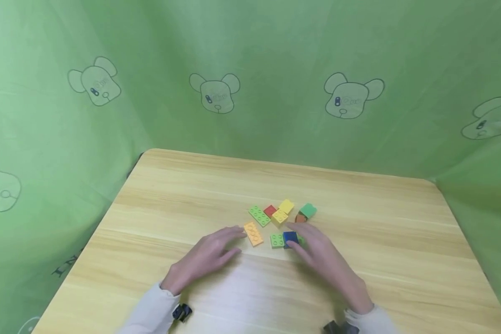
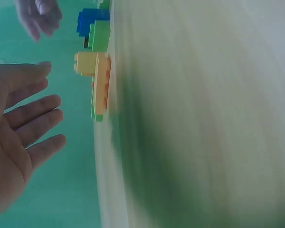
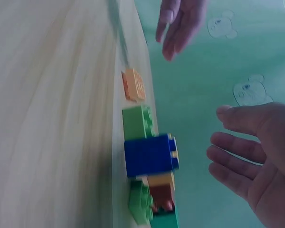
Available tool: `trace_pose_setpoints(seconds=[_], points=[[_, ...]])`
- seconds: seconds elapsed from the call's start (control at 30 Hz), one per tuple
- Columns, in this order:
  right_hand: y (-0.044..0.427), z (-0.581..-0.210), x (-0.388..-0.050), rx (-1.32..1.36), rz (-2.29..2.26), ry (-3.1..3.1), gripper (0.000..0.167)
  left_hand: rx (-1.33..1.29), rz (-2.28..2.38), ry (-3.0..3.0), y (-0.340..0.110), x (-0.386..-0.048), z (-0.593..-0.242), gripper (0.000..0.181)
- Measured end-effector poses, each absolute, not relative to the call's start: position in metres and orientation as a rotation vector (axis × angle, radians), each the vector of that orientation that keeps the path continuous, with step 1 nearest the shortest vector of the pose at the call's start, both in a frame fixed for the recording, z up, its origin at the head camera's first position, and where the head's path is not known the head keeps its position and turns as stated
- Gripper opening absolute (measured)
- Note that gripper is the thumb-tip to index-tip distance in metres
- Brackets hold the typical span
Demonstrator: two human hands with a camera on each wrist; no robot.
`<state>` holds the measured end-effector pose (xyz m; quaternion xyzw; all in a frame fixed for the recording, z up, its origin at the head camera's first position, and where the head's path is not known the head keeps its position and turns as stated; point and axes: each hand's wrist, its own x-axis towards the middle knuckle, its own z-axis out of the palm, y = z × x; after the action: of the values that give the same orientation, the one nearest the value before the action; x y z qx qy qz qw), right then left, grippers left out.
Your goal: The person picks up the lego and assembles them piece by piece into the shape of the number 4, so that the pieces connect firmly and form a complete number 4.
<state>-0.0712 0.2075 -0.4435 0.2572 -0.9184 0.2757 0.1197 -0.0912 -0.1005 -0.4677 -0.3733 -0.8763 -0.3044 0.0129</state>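
Observation:
My left hand (image 1: 212, 250) hovers just left of an orange brick (image 1: 253, 234), fingers loosely extended and holding nothing. Over on the right, my right hand (image 1: 315, 246) is above a dark blue brick (image 3: 149, 156), its thumb and fingers spread apart with nothing between them. The blue brick is flanked by a light green brick (image 1: 277, 240) and another light green brick (image 3: 140, 202), partly hidden by my hand in the head view. Behind them lie a long light green brick (image 1: 259, 215), a red brick (image 1: 270, 211), two yellow bricks (image 1: 279, 217), a brown brick (image 1: 300, 218) and a green brick (image 1: 308, 210).
The bricks form a loose cluster near the middle of a wood-grain table (image 1: 171, 185). A green curtain (image 1: 275, 134) printed with bear heads hangs behind the table and along its sides. Black wrist devices (image 1: 182, 312) are at both cuffs.

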Motion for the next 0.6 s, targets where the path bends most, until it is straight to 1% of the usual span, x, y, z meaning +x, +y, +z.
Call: trace_pose_setpoints(seconds=[0.23,0.6], points=[[0.182,-0.446,-0.084,0.849,0.778,-2.653,0.046,-1.214,-0.914,-2.720,-0.090,-0.095,-0.476,0.043],[0.154,-0.446,-0.107,0.844,0.790,-2.784,0.034,-1.328,-0.816,-2.677,-0.070,-0.103,-0.487,0.040]])
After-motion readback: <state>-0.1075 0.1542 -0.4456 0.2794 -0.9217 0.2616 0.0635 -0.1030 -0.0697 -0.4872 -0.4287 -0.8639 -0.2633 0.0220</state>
